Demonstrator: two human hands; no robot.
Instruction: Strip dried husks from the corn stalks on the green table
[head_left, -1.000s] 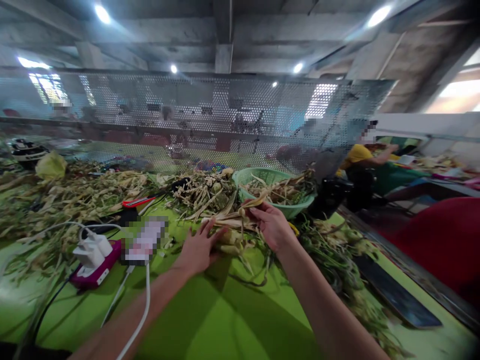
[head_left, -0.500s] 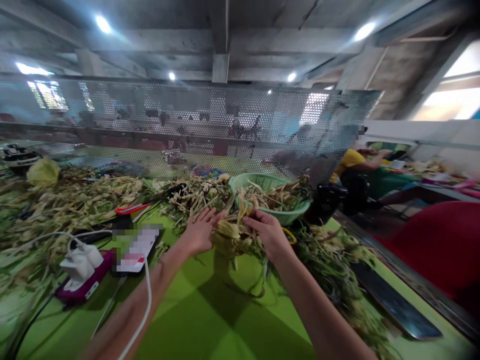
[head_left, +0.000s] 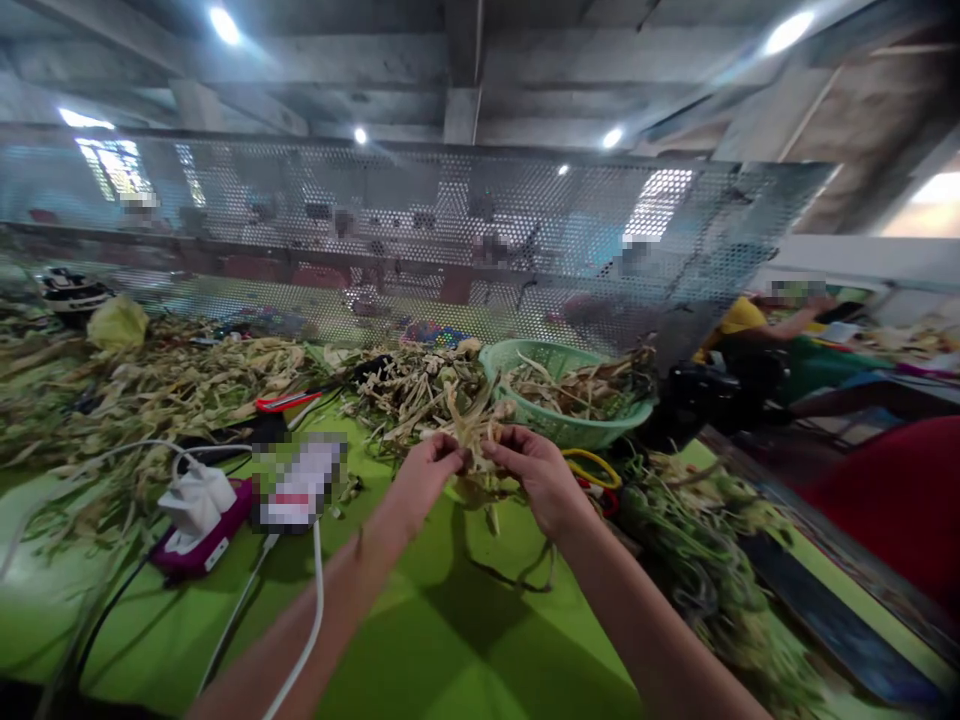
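My left hand (head_left: 424, 478) and my right hand (head_left: 544, 480) meet over the green tabletop, their fingers closed in a pinch. Between them stands a bunch of dried leaves (head_left: 466, 420), pale yellow-brown and crumpled, its tips pointing up. More limp plant pieces hang below my fingertips, with one long stem lying on the table. Just behind my right hand sits a light green plastic basket (head_left: 592, 432) with dry stalks (head_left: 574, 388) in it. Beyond my left hand lies a heap of dry stalks and roots (head_left: 405, 385).
A phone (head_left: 304, 482) and a purple power strip (head_left: 214, 545) with white plugs and cables lie at left. Behind are a red-handled cutter (head_left: 281, 402) and loose leaves (head_left: 202, 385). Greenish stems (head_left: 697, 540) cover the right side. A perforated metal screen (head_left: 420, 240) closes the back; a person in yellow (head_left: 742, 320) sits right.
My left hand has moved from lying spread on the heap to pinching the dried leaves beside my right hand. The whole view has shifted a little.
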